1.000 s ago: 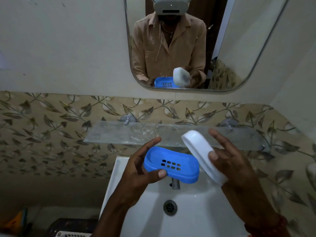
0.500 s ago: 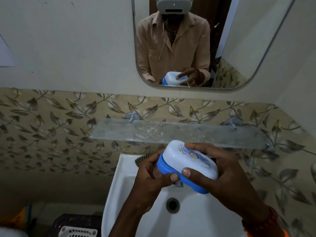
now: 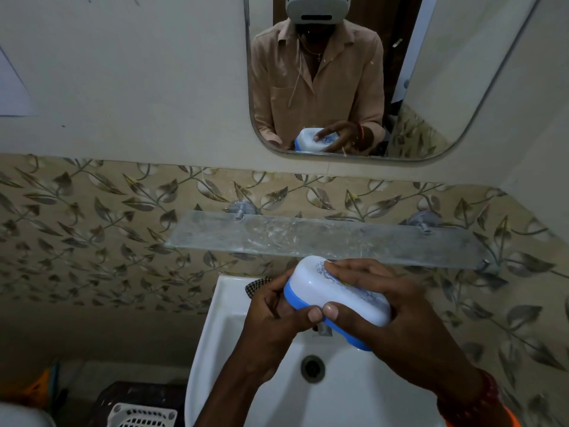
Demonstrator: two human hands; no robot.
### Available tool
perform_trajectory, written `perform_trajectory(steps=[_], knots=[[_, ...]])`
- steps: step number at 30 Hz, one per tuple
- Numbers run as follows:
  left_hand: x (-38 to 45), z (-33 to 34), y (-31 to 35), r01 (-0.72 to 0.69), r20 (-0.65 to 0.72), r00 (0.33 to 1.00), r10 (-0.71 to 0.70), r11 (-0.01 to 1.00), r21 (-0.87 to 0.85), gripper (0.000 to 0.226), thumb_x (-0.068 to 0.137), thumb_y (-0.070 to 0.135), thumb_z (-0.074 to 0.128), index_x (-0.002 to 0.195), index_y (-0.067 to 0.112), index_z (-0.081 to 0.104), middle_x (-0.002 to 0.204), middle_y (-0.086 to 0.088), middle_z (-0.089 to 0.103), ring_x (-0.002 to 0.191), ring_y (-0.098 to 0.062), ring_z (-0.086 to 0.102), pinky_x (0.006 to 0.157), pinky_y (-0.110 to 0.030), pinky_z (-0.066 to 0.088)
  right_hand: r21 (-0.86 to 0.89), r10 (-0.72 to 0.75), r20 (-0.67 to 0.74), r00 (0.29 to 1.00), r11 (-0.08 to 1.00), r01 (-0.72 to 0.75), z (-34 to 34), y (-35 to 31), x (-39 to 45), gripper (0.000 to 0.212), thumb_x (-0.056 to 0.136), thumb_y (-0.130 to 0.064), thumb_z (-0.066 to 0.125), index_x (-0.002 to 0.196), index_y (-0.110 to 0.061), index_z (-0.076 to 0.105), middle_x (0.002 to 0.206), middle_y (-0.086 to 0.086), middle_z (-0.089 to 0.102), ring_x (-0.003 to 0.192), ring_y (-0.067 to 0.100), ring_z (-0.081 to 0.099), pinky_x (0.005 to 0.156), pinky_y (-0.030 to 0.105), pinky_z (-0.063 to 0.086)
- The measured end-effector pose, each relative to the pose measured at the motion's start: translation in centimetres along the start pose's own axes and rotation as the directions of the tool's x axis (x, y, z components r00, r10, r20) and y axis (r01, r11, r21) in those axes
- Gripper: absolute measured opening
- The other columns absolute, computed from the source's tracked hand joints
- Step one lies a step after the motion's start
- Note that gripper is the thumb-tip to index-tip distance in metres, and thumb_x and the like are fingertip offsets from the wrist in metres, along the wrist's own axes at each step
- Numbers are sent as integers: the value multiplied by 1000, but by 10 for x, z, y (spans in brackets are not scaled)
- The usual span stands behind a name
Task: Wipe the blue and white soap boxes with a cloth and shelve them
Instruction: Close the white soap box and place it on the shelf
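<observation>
Soap box (image 3: 335,298) closed, white lid on blue base, held over the sink (image 3: 215,328) just below the glass shelf (image 3: 277,235), your left hand (image 3: 271,315) fingers curled round its left end, your right hand (image 3: 397,315) gripping the lid, checked cloth (image 3: 255,286) on the sink rim behind.

One soap box (image 3: 335,297) (white lid on blue base), two hands, one cloth (image 3: 257,285), one shelf (image 3: 246,235), one sink (image 3: 221,334), one mirror (image 3: 462,87).

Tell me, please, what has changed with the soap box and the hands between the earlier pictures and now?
The white lid, held apart and tilted in the right hand a second ago, now sits closed on the blue tray. The left hand has kept its grip on the tray, and both hands now clasp the shut box over the sink. The glass shelf is unchanged.
</observation>
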State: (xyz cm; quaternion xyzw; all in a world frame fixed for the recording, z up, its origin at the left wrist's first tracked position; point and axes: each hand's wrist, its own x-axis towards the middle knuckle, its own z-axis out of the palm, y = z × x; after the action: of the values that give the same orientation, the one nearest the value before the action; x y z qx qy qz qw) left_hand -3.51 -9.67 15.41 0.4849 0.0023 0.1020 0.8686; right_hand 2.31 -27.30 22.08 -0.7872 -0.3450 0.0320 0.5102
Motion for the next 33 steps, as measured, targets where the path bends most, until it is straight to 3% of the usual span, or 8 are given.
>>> perform_trajectory(steps=[4,7,11,15,17,22,26,33], knots=[[-5,1,-4,-11,-29,1000,10,999,-33,72,73,35,93,130,-1,66,125,-28,70,117,-42,66,103,-50,55,-188,-45,202,978,979,84,-8,1,-1,86,66,-71,77,142,-46,47,144,-18,43,135,0,41,103,17,45],[-2,2,-2,-10,-78,997,8,1000,-30,74,70,38,94,128,-1,68,126,-27,71,119,-40,67,102,-49,55,-309,-123,200,972,934,182,-16,4,3,94,64,-60,85,146,-38,44,146,-10,37,132,-1,41,103,9,41],[7,-3,6,-32,-153,988,34,999,17,62,68,34,93,121,9,74,117,-18,77,98,-25,74,79,-29,59,-428,-325,58,944,846,317,-25,12,12,76,63,-10,93,133,-11,62,134,-1,62,124,6,57,107,9,39],[19,-9,20,-43,-86,994,69,960,275,66,70,30,90,131,18,68,126,-12,75,113,-37,71,93,-53,58,-528,-401,73,913,761,376,-32,20,24,70,62,-4,92,127,-2,65,132,8,66,122,16,62,107,21,45],[31,-11,34,-86,-5,995,96,913,399,66,71,26,90,132,20,66,128,-6,75,118,-31,70,97,-49,60,-530,-410,94,907,751,394,-37,25,33,71,63,-7,92,128,-2,65,134,11,65,125,19,62,104,31,50],[70,-8,63,-238,122,967,223,620,748,69,68,38,93,130,33,63,126,13,71,116,-9,67,92,-29,58,-259,-275,68,959,924,283,-47,37,59,81,63,-36,92,135,-13,61,141,1,60,130,10,57,98,34,57],[96,-14,66,-261,188,954,233,335,905,76,62,62,88,128,49,53,123,29,59,115,6,52,84,-3,39,-167,-189,19,982,968,190,-54,49,80,68,67,-43,86,130,-23,67,135,-3,63,124,7,61,96,35,58],[125,-27,45,-189,159,968,193,146,971,84,64,59,90,136,32,58,126,5,57,124,-16,43,100,-35,37,-353,-139,54,989,924,149,-52,68,106,65,68,-19,92,128,-14,67,133,6,62,122,16,60,101,38,54]])
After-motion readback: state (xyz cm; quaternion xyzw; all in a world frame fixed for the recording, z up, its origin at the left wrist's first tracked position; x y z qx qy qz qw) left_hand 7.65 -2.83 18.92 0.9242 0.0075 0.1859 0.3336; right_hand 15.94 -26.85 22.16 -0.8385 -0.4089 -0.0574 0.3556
